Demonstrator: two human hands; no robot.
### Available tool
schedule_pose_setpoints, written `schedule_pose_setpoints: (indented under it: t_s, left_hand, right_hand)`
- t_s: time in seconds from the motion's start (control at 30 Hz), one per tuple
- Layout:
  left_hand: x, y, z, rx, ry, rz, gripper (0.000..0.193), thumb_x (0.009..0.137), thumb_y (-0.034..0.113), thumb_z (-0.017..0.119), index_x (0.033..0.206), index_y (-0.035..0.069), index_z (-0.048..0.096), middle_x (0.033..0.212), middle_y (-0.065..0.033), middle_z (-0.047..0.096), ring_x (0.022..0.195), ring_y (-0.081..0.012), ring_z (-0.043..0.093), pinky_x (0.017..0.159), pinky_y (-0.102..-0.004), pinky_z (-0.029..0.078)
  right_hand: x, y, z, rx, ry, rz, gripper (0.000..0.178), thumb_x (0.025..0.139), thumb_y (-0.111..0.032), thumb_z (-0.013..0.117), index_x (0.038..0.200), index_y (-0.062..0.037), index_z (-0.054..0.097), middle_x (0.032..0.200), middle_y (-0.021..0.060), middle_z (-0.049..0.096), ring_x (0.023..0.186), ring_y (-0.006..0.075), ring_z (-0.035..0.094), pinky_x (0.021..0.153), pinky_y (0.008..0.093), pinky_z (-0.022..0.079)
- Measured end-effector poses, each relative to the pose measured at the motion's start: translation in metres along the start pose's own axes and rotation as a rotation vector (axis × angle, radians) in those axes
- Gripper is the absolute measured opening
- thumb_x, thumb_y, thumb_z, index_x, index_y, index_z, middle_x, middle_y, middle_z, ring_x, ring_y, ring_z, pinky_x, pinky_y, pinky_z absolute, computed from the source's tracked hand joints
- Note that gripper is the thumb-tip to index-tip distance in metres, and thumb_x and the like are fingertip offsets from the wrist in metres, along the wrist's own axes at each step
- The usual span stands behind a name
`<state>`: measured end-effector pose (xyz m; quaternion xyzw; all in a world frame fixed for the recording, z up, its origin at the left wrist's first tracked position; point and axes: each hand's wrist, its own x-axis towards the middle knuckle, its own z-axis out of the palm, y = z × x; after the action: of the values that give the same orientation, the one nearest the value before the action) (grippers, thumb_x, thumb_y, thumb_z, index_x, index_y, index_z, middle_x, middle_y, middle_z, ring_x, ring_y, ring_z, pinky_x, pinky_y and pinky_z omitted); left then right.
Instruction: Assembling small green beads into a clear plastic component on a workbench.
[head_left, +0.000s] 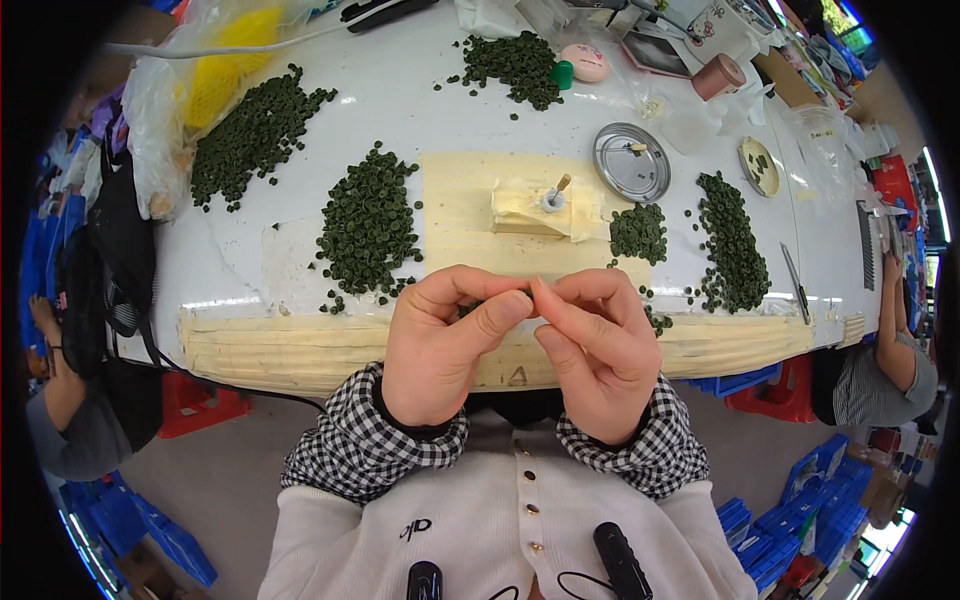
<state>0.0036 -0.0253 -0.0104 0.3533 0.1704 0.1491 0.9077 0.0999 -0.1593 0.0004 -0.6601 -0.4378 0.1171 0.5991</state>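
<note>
My left hand (435,345) and my right hand (603,350) meet at the fingertips just above the table's near edge. A small dark green piece (527,292) shows in part between the left thumb and index finger. The right index fingertip presses in from the other side; whatever the right fingers grip is hidden. Beyond the hands stands a tape-covered block (515,218) with a small white cup (553,202) on it and a short stick in the cup. A pile of small dark green round pieces (368,220) lies left of the block, a smaller pile (638,232) right of it.
More green piles lie at far left (255,135), far middle (515,68) and right (733,245). A round metal tin (632,162), a shallow dish (759,166), a thread spool (718,76) and tweezers (795,283) are right. Other people sit at both sides.
</note>
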Motion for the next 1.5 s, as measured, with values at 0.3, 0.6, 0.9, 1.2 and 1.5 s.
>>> schedule_pose_setpoints:
  t_s: [0.3, 0.6, 0.9, 1.2, 1.5]
  left_hand:
    - [-0.003, -0.001, 0.004, 0.341, 0.05, 0.176, 0.017, 0.087, 0.003, 0.066, 0.103, -0.003, 0.066, 0.094, -0.0089, 0.069, 0.085, -0.0099, 0.063, 0.076, -0.0213, 0.05]
    - [-0.002, 0.001, 0.007, 0.401, 0.097, 0.19, 0.017, 0.087, 0.002, 0.066, 0.103, -0.002, 0.066, 0.083, -0.003, 0.065, 0.075, -0.0057, 0.058, 0.067, -0.0182, 0.046]
    - [0.0, 0.006, 0.004, 0.891, 0.087, 0.485, 0.018, 0.08, -0.002, 0.069, 0.098, 0.002, 0.071, 0.059, 0.0043, 0.041, 0.055, -0.0041, 0.036, 0.051, -0.0203, 0.031]
    - [0.002, 0.01, 0.005, 0.982, 0.067, 0.534, 0.02, 0.079, -0.001, 0.072, 0.098, 0.004, 0.072, 0.056, 0.0028, 0.039, 0.052, -0.0054, 0.035, 0.048, -0.0217, 0.03]
    - [0.002, 0.01, 0.003, 0.976, 0.035, 0.548, 0.022, 0.078, -0.003, 0.071, 0.098, 0.004, 0.072, 0.057, 0.0018, 0.042, 0.051, -0.0056, 0.037, 0.048, -0.0215, 0.03]
  right_hand:
    - [0.003, 0.003, 0.0, 0.046, 0.015, 0.036, 0.033, 0.084, 0.004, 0.063, 0.116, -0.0029, 0.065, 0.102, 0.0096, 0.057, 0.086, 0.0158, 0.059, 0.074, 0.0246, 0.048]
    - [0.002, 0.005, 0.0, 0.055, 0.028, 0.065, 0.031, 0.084, 0.004, 0.063, 0.115, -0.0026, 0.065, 0.1, 0.0092, 0.057, 0.085, 0.0147, 0.057, 0.073, 0.0233, 0.046]
    - [0.001, 0.003, -0.001, -0.022, 0.035, 0.042, 0.032, 0.081, 0.004, 0.066, 0.112, -0.0024, 0.067, 0.091, 0.0086, 0.061, 0.08, 0.018, 0.056, 0.069, 0.0252, 0.045]
    - [0.003, 0.005, -0.003, -0.111, 0.011, -0.043, 0.034, 0.077, 0.003, 0.07, 0.111, -0.004, 0.068, 0.089, 0.0089, 0.062, 0.076, 0.0201, 0.057, 0.066, 0.027, 0.046]
    - [0.005, 0.005, -0.005, -0.146, -0.017, -0.094, 0.034, 0.077, 0.002, 0.071, 0.11, -0.0044, 0.069, 0.089, 0.0079, 0.063, 0.076, 0.0195, 0.058, 0.065, 0.0274, 0.047]
